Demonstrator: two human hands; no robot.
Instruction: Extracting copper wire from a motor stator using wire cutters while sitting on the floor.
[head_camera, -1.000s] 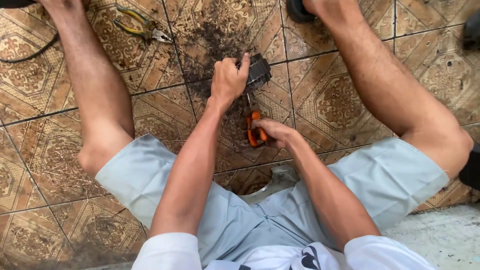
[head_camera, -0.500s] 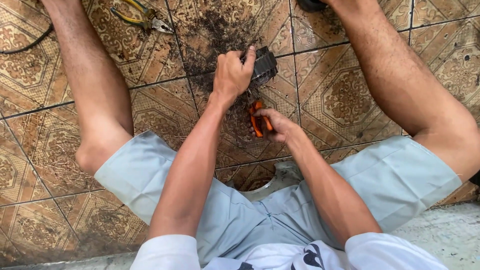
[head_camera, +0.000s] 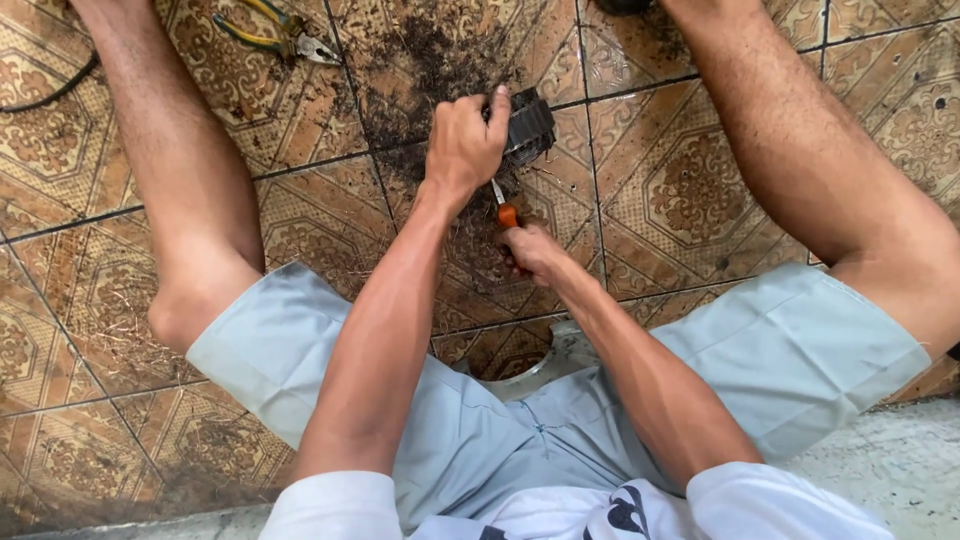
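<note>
Floor (head_camera: 700, 190): patterned brown and tan tiles with dark grout lines. I see a dark scatter of fibrous debris across the tiles ahead of the hands, thickest near the upper middle. It serves as the work surface, since the person sits on it with legs spread to either side.

Left hand (head_camera: 462, 148): closed over the top of the dark part, fingers curled and thumb pointing up along its edge. I judge this grip pins the piece against the floor so that it cannot shift.

Right hand (head_camera: 530, 250): wrapped tight round the orange handle, held low and close to the body, so the tool's point angles up toward the part.

Dark part (head_camera: 530, 128): a small blackish block with a ribbed or slotted face, resting on the tile at a grout crossing, between the knees, just beyond the left hand. It is half hidden by the fingers; I cannot tell what kind of part it is.

Pliers (head_camera: 275, 28): yellow-handled, lying on the floor at upper left, well apart from both hands.

Screwdriver (head_camera: 505, 208): orange handle, short pale shaft showing between the two hands, tip hidden under the left hand.
</note>
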